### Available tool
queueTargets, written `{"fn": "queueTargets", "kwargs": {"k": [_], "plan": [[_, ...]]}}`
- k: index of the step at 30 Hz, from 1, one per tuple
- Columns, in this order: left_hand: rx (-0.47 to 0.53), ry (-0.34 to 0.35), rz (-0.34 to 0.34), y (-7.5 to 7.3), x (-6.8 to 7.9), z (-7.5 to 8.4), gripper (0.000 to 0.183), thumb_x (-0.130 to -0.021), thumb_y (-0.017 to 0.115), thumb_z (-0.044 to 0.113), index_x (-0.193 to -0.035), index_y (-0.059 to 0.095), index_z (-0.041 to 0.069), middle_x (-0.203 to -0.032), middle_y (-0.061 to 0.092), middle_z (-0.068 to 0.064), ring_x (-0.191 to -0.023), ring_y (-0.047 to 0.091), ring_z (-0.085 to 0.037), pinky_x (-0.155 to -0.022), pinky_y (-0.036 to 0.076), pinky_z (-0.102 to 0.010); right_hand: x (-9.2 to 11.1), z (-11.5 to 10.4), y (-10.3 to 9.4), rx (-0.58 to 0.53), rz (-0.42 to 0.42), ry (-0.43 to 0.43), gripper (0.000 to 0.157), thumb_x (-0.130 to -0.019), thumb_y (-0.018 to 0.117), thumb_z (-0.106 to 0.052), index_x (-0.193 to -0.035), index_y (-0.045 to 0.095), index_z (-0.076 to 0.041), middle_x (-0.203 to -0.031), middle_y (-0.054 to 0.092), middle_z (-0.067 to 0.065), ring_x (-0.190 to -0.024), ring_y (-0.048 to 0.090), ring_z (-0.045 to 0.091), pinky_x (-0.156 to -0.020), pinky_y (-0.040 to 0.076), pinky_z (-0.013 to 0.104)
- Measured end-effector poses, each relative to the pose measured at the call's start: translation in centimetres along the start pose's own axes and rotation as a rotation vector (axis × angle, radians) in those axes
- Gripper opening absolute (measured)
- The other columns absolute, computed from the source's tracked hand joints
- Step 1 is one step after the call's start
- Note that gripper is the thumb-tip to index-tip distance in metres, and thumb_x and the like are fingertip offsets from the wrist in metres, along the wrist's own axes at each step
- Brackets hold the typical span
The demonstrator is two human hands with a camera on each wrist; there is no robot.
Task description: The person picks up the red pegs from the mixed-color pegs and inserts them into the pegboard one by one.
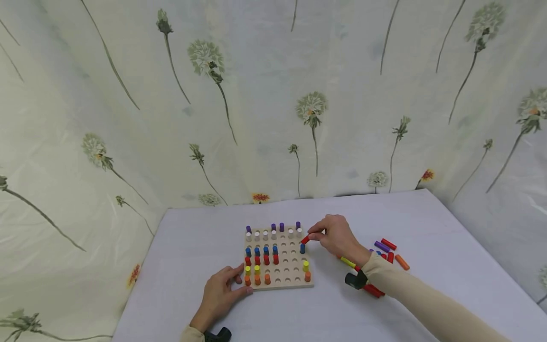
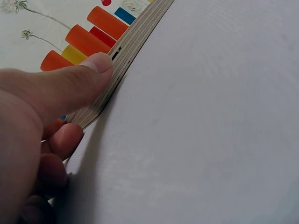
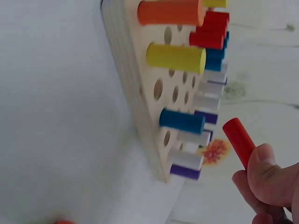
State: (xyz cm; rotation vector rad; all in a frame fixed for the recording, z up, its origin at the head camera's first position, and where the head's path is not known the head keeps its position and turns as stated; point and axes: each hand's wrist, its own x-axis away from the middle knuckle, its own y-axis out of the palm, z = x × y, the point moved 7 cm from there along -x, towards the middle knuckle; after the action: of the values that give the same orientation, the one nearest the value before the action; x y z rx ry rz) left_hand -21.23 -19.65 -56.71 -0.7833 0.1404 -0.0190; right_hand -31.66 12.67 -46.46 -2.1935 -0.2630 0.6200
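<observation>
A wooden pegboard (image 1: 292, 267) lies on the table with rows of coloured pegs standing in its holes and several bare holes. At its near left corner, my left hand (image 1: 218, 295) grips the edge, thumb on the front side and fingers on the left side. My right hand (image 1: 338, 236) pinches a red peg (image 3: 239, 140) between thumb and fingers. That peg is tilted above the board's right edge, close to a blue peg (image 3: 181, 120) in the end column. Yellow (image 3: 175, 58) and orange (image 3: 170, 12) pegs stand farther along that column.
Loose pegs lie on the table right of the board, among them a purple peg (image 1: 381, 246) and an orange peg (image 1: 402, 262). My right forearm hides part of this pile. Behind the white table (image 1: 205, 237) hangs a flower-patterned curtain (image 1: 256, 118).
</observation>
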Motion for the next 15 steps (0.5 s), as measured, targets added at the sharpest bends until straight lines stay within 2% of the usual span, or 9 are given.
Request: {"fn": "queueTargets", "kwargs": {"k": [7, 15], "plan": [[-0.004, -0.007, -0.008, 0.2, 0.0, -0.2, 0.071, -0.079, 0.092, 0.047, -0.138, 0.072, 0.011, -0.087, 0.061, 0.012, -0.064, 0.04, -0.004, -0.058, 0.029, -0.021, 0.3, -1.6, 1.4, -0.026, -0.007, -0.052, 0.01, -0.083, 0.09, -0.01, -0.093, 0.088, -0.012, -0.075, 0.071, -0.01, -0.066, 0.045, 0.008, -0.06, 0.038, 0.026], [-0.002, 0.001, -0.004, -0.1, 0.0, 0.0, 0.07, -0.08, 0.092, 0.046, -0.138, 0.072, 0.012, -0.087, 0.061, 0.011, -0.064, 0.04, -0.004, -0.058, 0.029, -0.021, 0.6, -2.5, 2.9, -0.064, -0.074, -0.033, 0.009, -0.085, 0.088, -0.008, -0.093, 0.087, -0.011, -0.079, 0.07, -0.01, -0.072, 0.049, 0.009, -0.065, 0.04, 0.026]]}}
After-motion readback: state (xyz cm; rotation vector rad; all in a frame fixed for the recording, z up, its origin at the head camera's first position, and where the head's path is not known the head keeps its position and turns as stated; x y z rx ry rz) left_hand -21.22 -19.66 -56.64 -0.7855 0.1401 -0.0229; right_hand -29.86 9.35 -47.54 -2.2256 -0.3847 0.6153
